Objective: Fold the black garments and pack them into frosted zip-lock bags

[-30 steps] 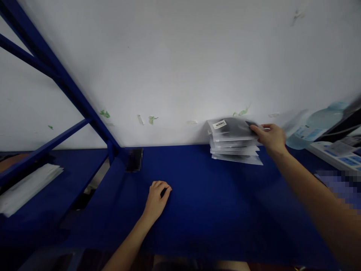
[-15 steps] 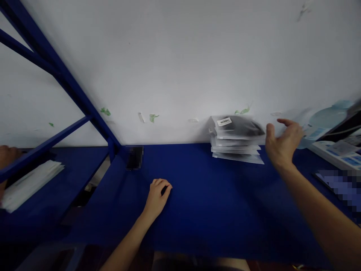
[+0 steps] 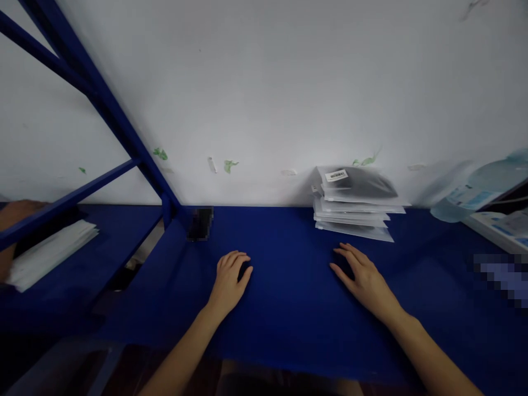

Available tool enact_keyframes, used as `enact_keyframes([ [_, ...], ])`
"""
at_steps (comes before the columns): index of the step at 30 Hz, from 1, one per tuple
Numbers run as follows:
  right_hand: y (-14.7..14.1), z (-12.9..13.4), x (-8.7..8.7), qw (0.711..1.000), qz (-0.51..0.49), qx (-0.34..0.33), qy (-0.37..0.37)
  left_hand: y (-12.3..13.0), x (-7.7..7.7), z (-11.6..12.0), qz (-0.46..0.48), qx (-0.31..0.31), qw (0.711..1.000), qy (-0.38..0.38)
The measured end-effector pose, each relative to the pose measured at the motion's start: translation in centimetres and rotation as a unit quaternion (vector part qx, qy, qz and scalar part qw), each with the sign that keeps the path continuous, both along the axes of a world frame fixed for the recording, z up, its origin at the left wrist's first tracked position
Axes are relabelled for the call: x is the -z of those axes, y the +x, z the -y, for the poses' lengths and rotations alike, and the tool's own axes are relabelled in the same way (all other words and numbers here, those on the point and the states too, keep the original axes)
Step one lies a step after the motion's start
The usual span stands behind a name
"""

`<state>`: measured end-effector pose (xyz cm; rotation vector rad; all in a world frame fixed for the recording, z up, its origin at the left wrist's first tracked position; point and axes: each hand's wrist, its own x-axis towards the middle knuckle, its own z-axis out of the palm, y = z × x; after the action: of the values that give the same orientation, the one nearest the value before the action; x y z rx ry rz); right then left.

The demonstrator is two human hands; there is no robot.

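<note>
My left hand [image 3: 229, 283] lies on the blue table [image 3: 289, 330], left of the middle, with its fingers a little curved and the thumb apart. Nothing is in it. To the right, my right hand [image 3: 363, 278] rests over the table with fingers spread and holds nothing. Just behind it stands a stack of clear plastic bags [image 3: 355, 203] against the wall. The top bag has dark contents and a white barcode label [image 3: 336, 175].
A dark phone [image 3: 200, 224] lies at the back left, beside a blue metal frame [image 3: 119, 132]. Beyond the frame are a white stack [image 3: 53, 256] and another person's hand [image 3: 20, 212]. A large bottle [image 3: 474, 187] leans at the right, near a white box [image 3: 490, 231].
My right hand has moved left and down from beside the bag stack onto the table area in front of it. My left hand has barely moved. The view has shifted slightly.
</note>
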<state>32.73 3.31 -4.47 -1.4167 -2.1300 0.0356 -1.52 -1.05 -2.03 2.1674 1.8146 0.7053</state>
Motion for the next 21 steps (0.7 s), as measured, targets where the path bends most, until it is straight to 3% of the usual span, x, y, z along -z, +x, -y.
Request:
enact_keyframes([
  [7,0.78,-0.52,1.06,0.999,0.016,0.009,-0.027,-0.20,0.71,0.20,-0.092,0.030,0.995,-0.037],
  [21,0.76,-0.44,0.76,1.000,0.022,0.005,-0.022,-0.71,0.64,0.23,-0.101,0.047,0.993,-0.028],
])
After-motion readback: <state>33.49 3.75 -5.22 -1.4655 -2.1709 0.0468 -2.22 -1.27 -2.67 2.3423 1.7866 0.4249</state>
